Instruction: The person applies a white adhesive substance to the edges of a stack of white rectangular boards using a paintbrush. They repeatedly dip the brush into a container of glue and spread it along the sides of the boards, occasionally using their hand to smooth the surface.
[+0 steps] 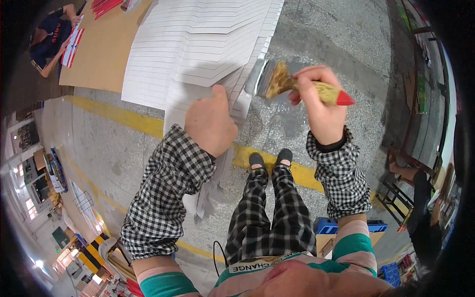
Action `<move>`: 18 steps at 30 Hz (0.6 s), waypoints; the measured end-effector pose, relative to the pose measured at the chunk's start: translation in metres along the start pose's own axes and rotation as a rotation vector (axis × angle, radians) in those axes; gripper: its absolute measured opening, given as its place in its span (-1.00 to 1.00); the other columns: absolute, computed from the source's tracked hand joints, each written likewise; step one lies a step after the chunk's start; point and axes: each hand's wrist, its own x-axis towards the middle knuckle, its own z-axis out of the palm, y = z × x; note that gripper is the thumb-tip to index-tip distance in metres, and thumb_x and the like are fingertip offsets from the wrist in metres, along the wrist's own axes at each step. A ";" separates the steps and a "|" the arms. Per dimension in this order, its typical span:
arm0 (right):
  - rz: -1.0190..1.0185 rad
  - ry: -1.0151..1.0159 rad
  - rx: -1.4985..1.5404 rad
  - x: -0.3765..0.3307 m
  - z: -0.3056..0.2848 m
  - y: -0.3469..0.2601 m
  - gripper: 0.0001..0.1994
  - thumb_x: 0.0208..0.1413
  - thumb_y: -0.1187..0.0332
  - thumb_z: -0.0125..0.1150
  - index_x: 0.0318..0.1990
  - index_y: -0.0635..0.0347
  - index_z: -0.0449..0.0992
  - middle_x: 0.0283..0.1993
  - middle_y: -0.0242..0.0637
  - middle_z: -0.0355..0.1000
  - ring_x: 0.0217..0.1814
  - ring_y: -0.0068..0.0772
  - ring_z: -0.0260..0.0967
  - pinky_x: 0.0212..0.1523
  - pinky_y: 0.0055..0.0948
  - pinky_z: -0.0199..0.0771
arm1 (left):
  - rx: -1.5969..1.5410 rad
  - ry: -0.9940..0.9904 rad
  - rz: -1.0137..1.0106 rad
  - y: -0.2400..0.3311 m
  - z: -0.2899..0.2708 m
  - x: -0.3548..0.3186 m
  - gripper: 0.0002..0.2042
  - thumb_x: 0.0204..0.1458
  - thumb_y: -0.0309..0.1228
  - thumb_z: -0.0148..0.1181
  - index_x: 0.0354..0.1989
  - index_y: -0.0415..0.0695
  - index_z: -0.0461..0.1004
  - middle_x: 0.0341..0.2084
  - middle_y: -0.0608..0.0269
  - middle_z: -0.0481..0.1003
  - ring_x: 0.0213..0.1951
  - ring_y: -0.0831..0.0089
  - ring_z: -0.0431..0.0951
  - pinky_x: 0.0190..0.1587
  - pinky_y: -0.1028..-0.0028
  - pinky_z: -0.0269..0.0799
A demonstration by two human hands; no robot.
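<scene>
My left hand [210,123] grips the near edge of a fanned stack of white paper sheets [198,44], thumb on top, with more sheets hanging below the hand. My right hand [321,106] holds a wide paintbrush [292,84] by its glue-caked wooden handle with a red tip. The brush's metal ferrule and bristles point left and sit just off the right edge of the sheets. Both forearms wear black-and-white checked sleeve covers.
The sheets lie across a brown cardboard-topped table [99,54]. At the far left another person [52,37] handles red and white pieces. Below are my checked trousers and black shoes [269,158] on grey concrete with a yellow line [123,116]. A seated person [420,198] is at right.
</scene>
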 end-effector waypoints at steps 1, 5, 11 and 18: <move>-0.018 -0.075 -0.061 -0.002 -0.003 0.008 -0.92 0.08 0.46 0.15 -0.38 0.27 0.43 -0.42 -0.36 0.40 -0.47 -0.62 0.35 -0.45 -0.60 0.36 | -0.004 -0.008 -0.010 0.000 0.000 0.000 -0.67 -0.17 -0.57 0.13 -0.19 -0.38 0.26 -0.50 -0.18 0.52 -0.32 -0.07 0.57 -0.21 0.12 0.47; -0.023 -0.037 -0.012 -0.017 -0.002 0.000 -0.95 0.08 0.50 0.14 -0.39 0.26 0.41 -0.43 -0.38 0.38 -0.48 -0.63 0.34 -0.48 -0.62 0.33 | -0.023 0.000 -0.017 -0.002 0.002 0.003 -0.68 -0.18 -0.57 0.12 -0.20 -0.38 0.27 -0.50 -0.18 0.53 -0.31 -0.08 0.56 -0.20 0.12 0.47; -0.047 -0.077 -0.091 -0.019 -0.010 0.000 -0.94 0.10 0.53 0.12 -0.39 0.31 0.41 -0.40 -0.35 0.38 -0.49 -0.60 0.35 -0.49 -0.60 0.36 | -0.014 0.054 0.015 -0.001 0.005 0.003 -0.68 -0.19 -0.57 0.13 -0.21 -0.38 0.28 -0.52 -0.17 0.53 -0.34 -0.08 0.57 -0.22 0.13 0.49; -0.136 -0.264 -0.224 -0.038 -0.002 0.003 -0.97 0.01 0.56 0.15 -0.40 0.32 0.43 -0.36 -0.27 0.40 -0.41 -0.54 0.38 -0.40 -0.57 0.37 | 0.002 0.029 0.007 -0.001 0.005 0.002 -0.66 -0.19 -0.55 0.18 -0.21 -0.40 0.29 -0.51 -0.18 0.53 -0.35 -0.07 0.58 -0.23 0.14 0.50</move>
